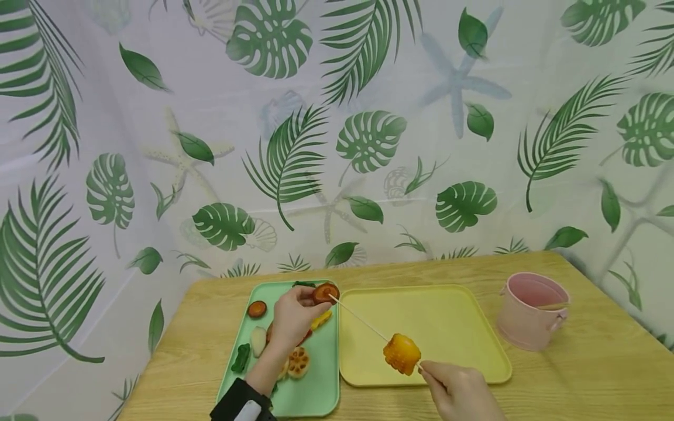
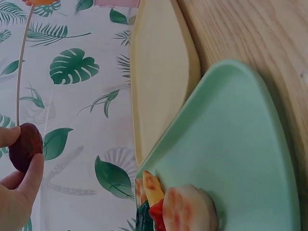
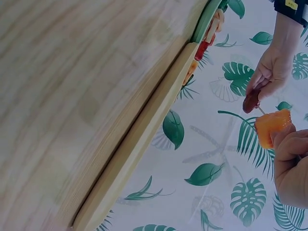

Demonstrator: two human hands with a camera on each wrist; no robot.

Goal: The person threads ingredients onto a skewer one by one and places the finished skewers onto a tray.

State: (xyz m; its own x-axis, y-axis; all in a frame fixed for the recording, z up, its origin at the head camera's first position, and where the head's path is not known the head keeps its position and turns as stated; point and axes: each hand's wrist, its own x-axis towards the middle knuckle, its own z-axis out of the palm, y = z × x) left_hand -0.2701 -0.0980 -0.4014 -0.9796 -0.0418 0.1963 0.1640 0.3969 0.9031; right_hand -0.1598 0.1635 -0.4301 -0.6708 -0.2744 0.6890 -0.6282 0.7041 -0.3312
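My left hand pinches a round, reddish-brown slice, perhaps sausage or mushroom, above the green tray. The tip of a thin wooden skewer meets that slice. Lower on the skewer sits an orange-yellow lumpy food piece. My right hand grips the skewer's lower end just below this piece, over the near edge of the yellow tray. In the left wrist view, fingers and thumb hold the brown slice by its edges. Whether the skewer has pierced the slice cannot be told.
The green tray bears several toy-like foods, among them a lotus root slice, a dark green piece and another brown round. Right of it lies the yellow tray. A pink bucket with sticks inside stands at the right.
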